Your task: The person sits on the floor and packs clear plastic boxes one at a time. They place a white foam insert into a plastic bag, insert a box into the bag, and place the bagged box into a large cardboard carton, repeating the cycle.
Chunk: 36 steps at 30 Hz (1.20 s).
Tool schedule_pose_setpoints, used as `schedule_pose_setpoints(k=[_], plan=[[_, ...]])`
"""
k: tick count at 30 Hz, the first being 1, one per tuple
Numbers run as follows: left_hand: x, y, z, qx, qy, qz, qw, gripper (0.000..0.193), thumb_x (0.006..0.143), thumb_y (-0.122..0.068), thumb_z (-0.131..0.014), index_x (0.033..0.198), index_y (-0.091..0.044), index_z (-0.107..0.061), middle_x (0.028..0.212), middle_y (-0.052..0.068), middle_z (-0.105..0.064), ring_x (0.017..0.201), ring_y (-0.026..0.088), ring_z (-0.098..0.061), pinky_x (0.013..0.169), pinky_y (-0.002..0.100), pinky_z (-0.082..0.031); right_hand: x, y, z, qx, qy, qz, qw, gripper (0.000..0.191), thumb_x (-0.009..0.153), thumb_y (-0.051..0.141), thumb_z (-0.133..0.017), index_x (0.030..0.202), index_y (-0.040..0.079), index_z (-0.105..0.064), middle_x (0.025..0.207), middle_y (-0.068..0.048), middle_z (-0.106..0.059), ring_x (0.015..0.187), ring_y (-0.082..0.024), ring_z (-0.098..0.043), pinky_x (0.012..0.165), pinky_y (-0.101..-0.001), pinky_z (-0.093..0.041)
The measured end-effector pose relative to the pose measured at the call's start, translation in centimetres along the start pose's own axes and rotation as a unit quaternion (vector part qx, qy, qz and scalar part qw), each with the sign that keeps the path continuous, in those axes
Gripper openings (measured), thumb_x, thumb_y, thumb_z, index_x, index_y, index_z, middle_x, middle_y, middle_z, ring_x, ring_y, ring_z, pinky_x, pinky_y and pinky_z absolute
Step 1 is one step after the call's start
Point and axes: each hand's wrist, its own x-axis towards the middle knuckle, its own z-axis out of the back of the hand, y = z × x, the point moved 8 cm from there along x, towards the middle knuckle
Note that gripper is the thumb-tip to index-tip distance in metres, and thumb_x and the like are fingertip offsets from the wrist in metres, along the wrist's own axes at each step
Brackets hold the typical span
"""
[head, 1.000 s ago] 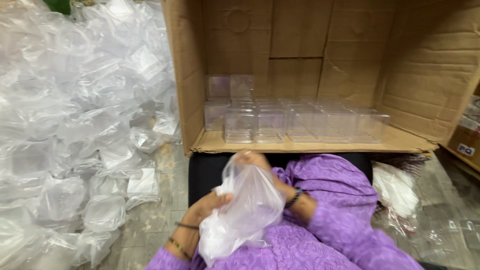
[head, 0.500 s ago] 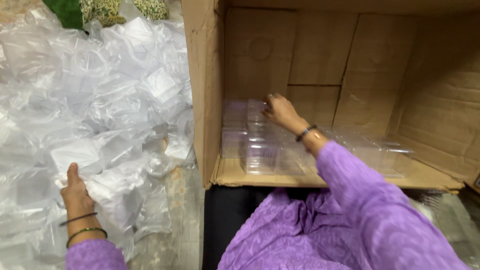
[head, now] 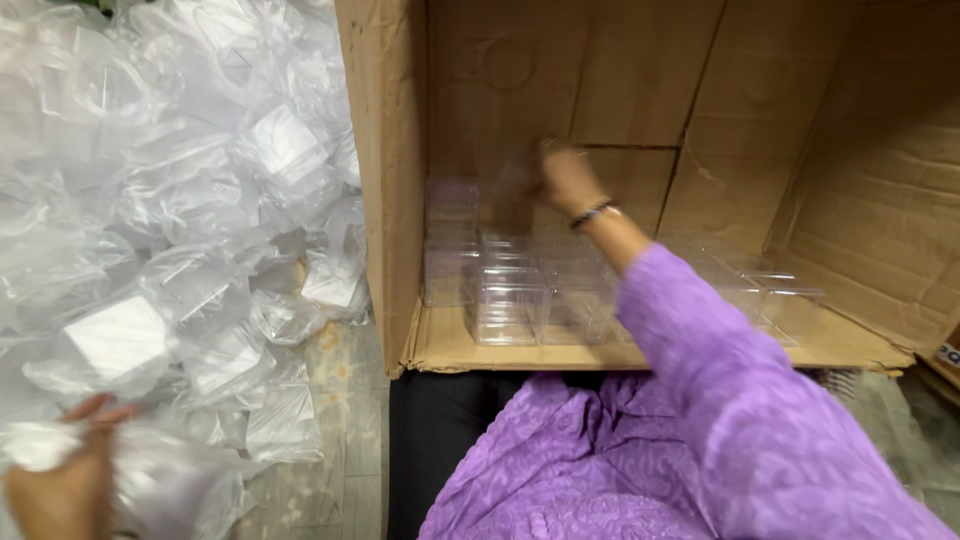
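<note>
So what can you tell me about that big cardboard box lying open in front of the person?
The cardboard box is large, brown and corrugated, lying on its side with its open face toward the person. Flap seams show on its back wall, and its lower front edge looks worn and bent. Inside, clear plastic boxes stand in rows and low stacks on its bottom panel. The right hand, blurred, reaches deep inside above them. A heap of clear plastic bags lies against its left wall.

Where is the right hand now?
In the head view, the right hand reaches deep inside the cardboard box, above the clear plastic boxes.
</note>
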Motion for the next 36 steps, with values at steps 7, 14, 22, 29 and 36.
schedule_pose_setpoints(k=[7, 14, 22, 29, 36], plan=[[-16.4, -13.9, -21.4, -0.145, 0.341, 0.015, 0.929, 0.036, 0.09, -0.019, -0.067, 0.126, -0.013, -0.071, 0.106, 0.001, -0.084, 0.08, 0.013, -0.068, 0.071, 0.028, -0.053, -15.3, 5.8, 6.8, 0.251, 0.129, 0.089, 0.955, 0.081, 0.062, 0.055, -0.086, 0.122, 0.003, -0.07, 0.104, -0.013, -0.068, 0.099, -0.03, -0.068, 0.083, -0.0409, -0.055], [-18.3, -24.0, -28.5, -0.059, 0.317, -0.13, 0.938, 0.082, 0.069, -0.054, -0.083, 0.133, -0.008, -0.06, 0.099, 0.02, -0.075, 0.09, 0.037, -0.073, 0.074, 0.044, -0.057, -16.5, 8.3, 3.3, 0.157, 0.096, 0.15, 0.971, 0.088, 0.072, 0.062, -0.085, 0.13, 0.0, -0.065, 0.117, -0.021, -0.057, 0.11, -0.039, -0.059, 0.092, -0.0466, -0.052], [-18.5, -23.8, -30.8, -0.018, 0.299, -0.139, 0.944, 0.099, 0.074, -0.071, -0.074, 0.136, 0.004, -0.056, 0.096, 0.025, -0.073, 0.092, 0.039, -0.074, 0.077, 0.045, -0.059, 3.8, 4.8, -5.5, 0.105, 0.031, 0.179, 0.978, 0.088, 0.085, 0.062, -0.084, 0.124, -0.013, -0.058, 0.12, -0.035, -0.062, 0.117, -0.047, -0.058, 0.094, -0.0495, -0.05], [-18.5, -23.3, -31.3, -0.017, 0.299, -0.132, 0.945, 0.099, 0.073, -0.07, -0.074, 0.138, 0.003, -0.055, 0.094, 0.026, -0.074, 0.089, 0.04, -0.073, 0.075, 0.045, -0.059, 7.5, 7.4, -10.9, 0.086, 0.224, 0.086, 0.967, 0.065, 0.077, 0.052, -0.082, 0.107, -0.004, -0.072, 0.103, -0.026, -0.071, 0.097, -0.04, -0.068, 0.088, -0.0474, -0.053], [-18.8, -23.1, -31.1, 0.006, 0.283, -0.129, 0.95, 0.097, 0.071, -0.068, -0.077, 0.136, 0.001, -0.058, 0.096, 0.027, -0.073, 0.088, 0.04, -0.074, 0.074, 0.046, -0.059, -1.8, -0.2, 5.1, 0.15, 0.06, 0.036, 0.986, 0.069, 0.08, 0.048, -0.086, 0.121, -0.003, -0.065, 0.113, -0.023, -0.071, 0.099, -0.036, -0.07, 0.083, -0.046, -0.056]])
